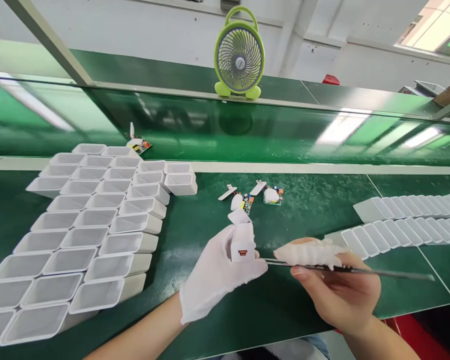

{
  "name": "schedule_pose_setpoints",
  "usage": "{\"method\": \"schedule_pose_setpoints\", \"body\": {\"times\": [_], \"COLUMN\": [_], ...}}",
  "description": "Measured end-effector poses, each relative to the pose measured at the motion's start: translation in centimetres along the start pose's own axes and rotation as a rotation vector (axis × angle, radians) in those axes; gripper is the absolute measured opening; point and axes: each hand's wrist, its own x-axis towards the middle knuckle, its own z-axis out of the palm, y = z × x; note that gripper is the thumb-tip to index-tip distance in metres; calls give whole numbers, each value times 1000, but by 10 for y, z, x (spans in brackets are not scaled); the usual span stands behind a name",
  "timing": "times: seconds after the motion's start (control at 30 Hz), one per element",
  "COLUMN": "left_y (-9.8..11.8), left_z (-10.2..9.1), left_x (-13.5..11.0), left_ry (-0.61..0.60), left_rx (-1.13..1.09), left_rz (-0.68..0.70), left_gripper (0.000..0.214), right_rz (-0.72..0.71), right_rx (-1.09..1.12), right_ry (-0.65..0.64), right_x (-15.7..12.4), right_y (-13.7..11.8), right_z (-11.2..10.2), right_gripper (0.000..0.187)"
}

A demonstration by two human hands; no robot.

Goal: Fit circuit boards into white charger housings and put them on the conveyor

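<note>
My left hand (215, 272), in a white glove, is closed around a small white charger housing (243, 240) with an orange port facing me and a flap open at its top. My right hand (332, 285) wears white finger cots and pinches thin metal tweezers (345, 269), whose tip points left and reaches the housing's lower right side. Just behind the housing on the green mat lie loose circuit boards (273, 195) and white plug pieces (227, 192).
Rows of empty white shells (93, 235) fill the left of the bench. Two rows of white shells (405, 217) lie at the right. A green conveyor belt (285, 135) runs behind, with one small board (138, 145) on it. A green fan (240, 52) stands beyond.
</note>
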Motion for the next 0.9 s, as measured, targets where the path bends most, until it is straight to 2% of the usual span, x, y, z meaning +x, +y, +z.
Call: {"method": "schedule_pose_setpoints", "body": {"times": [0.1,0.23,0.53,0.73,0.8,0.87,0.9], "left_y": [-3,-5,-10,-8,-5,-3,-2], "left_z": [-1,-1,-6,-8,-5,-1,1], "left_x": [3,1,-3,-2,-3,-3,-3], "left_ry": [-93,-202,-292,-273,-238,-144,-80], "left_rx": [-160,-344,-502,-376,-227,-4,106], "left_rz": [-28,-112,-126,-150,-148,-125,-107], "left_gripper": [38,55,62,74,59,36,33], "right_rz": [-123,-104,-111,-77,-57,-47,-61], "right_rx": [-96,-150,-91,-15,-27,-58,-73], "right_ry": [5,30,-63,-37,-73,-148,-189], "right_x": [-5,-6,0,1,2,1,1], "right_y": [-2,-1,0,2,1,0,0], "right_z": [0,0,-6,-4,-5,-6,-7], "right_gripper": [37,23,30,41,42,45,47]}}
